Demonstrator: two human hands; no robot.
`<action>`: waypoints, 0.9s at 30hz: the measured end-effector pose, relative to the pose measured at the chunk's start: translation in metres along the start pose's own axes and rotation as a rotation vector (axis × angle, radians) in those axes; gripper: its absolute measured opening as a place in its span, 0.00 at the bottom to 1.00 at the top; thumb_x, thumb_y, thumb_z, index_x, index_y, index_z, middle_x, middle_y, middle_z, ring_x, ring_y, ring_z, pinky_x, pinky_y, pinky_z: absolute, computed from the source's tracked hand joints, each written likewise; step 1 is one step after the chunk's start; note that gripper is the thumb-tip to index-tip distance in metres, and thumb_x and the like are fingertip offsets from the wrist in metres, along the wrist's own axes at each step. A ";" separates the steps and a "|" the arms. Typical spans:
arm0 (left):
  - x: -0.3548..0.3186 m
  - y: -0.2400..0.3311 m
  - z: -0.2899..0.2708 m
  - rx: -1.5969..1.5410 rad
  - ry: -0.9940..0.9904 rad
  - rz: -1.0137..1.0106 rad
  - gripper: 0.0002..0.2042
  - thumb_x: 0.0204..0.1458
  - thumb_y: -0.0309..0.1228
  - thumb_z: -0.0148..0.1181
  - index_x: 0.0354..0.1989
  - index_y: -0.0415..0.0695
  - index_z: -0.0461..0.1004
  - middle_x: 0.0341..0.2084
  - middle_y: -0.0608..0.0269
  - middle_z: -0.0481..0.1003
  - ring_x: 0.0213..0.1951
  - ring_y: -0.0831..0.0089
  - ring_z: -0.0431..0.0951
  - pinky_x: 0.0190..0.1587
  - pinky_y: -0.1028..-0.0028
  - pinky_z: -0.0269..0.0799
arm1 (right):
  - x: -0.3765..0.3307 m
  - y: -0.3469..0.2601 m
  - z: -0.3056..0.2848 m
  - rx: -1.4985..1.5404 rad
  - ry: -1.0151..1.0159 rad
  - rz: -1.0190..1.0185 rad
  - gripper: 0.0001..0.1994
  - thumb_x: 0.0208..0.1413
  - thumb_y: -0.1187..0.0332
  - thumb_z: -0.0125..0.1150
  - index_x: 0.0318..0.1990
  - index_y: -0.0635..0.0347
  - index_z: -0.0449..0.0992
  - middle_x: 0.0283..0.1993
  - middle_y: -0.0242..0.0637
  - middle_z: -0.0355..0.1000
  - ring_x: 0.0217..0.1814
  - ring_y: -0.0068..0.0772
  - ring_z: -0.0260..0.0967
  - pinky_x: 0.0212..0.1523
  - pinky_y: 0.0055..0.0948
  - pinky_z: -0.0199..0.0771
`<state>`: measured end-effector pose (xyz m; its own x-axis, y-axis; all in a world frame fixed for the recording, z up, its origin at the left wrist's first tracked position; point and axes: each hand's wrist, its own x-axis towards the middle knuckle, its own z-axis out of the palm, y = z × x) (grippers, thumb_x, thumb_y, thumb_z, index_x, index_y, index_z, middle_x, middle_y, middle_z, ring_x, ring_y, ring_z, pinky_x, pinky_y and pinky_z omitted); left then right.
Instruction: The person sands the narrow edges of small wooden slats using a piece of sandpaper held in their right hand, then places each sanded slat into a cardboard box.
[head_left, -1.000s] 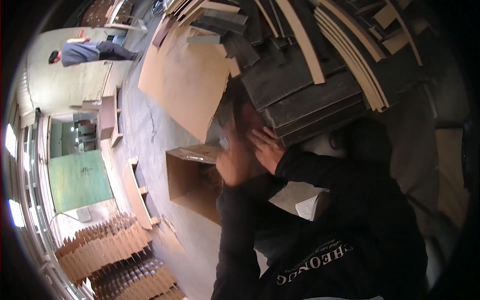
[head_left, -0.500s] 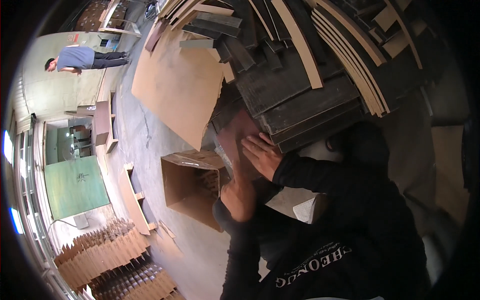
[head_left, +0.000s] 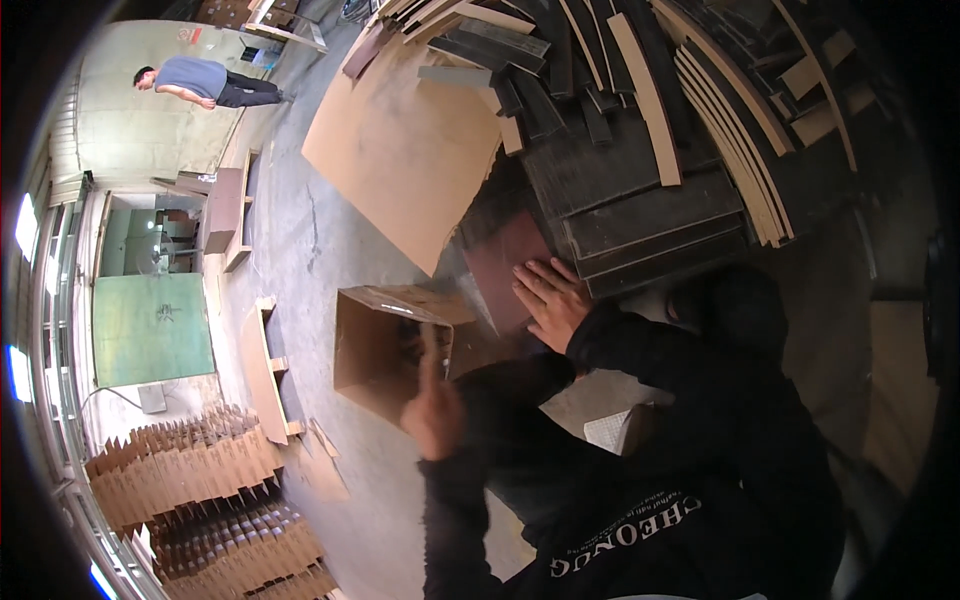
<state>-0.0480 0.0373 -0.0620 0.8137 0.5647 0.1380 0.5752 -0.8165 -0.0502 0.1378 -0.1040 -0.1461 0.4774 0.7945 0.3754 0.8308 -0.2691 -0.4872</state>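
Observation:
My right hand (head_left: 553,303) lies on a reddish-brown board (head_left: 508,268), fingers stretched out across its surface. The board is beside a stack of dark boards (head_left: 645,220). My left hand (head_left: 434,408) is off the board and in front of an open cardboard box (head_left: 372,368). One finger points up, but the hand is smeared by motion, so its other fingers are unclear. Inside the box are some small pieces that I cannot make out. A large tan sheet (head_left: 395,150) lies beyond the box and the reddish-brown board.
Dark and tan strips (head_left: 640,95) lie over the stack. A white-sided block (head_left: 610,430) sits close to my body. To the left are low pallets (head_left: 265,375) and bundled cardboard pieces (head_left: 190,460). Another person (head_left: 190,80) stands at far left by a wall.
My left hand has come off the reddish-brown board and moved left, to the box. My right hand stays on the board. The whole view has shifted slightly.

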 end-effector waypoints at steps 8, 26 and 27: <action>0.041 -0.023 0.017 -0.184 -0.041 0.060 0.16 0.45 0.34 0.54 0.44 0.44 0.68 0.31 0.54 0.70 0.33 0.58 0.71 0.33 0.69 0.68 | 0.001 -0.003 -0.008 0.033 -0.045 0.023 0.28 0.41 0.59 0.57 0.51 0.62 0.64 0.59 0.43 0.54 0.62 0.40 0.47 0.62 0.40 0.40; 0.015 0.055 0.068 -1.080 0.025 -0.446 0.14 0.49 0.30 0.52 0.42 0.35 0.71 0.30 0.61 0.70 0.32 0.76 0.69 0.38 0.78 0.63 | 0.001 -0.003 -0.006 -0.009 -0.040 0.028 0.28 0.41 0.59 0.58 0.51 0.62 0.63 0.58 0.43 0.54 0.62 0.41 0.47 0.62 0.39 0.40; 0.017 0.056 0.067 -0.940 0.027 -0.361 0.13 0.49 0.30 0.52 0.41 0.35 0.71 0.30 0.60 0.71 0.33 0.75 0.69 0.38 0.78 0.63 | 0.000 -0.002 -0.004 -0.027 -0.035 0.025 0.28 0.41 0.58 0.58 0.51 0.62 0.63 0.58 0.43 0.54 0.62 0.41 0.47 0.62 0.39 0.40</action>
<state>0.0035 0.0088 -0.1287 0.5952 0.8034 0.0143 0.4770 -0.3676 0.7984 0.1372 -0.1054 -0.1416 0.4883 0.8055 0.3356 0.8264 -0.3034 -0.4743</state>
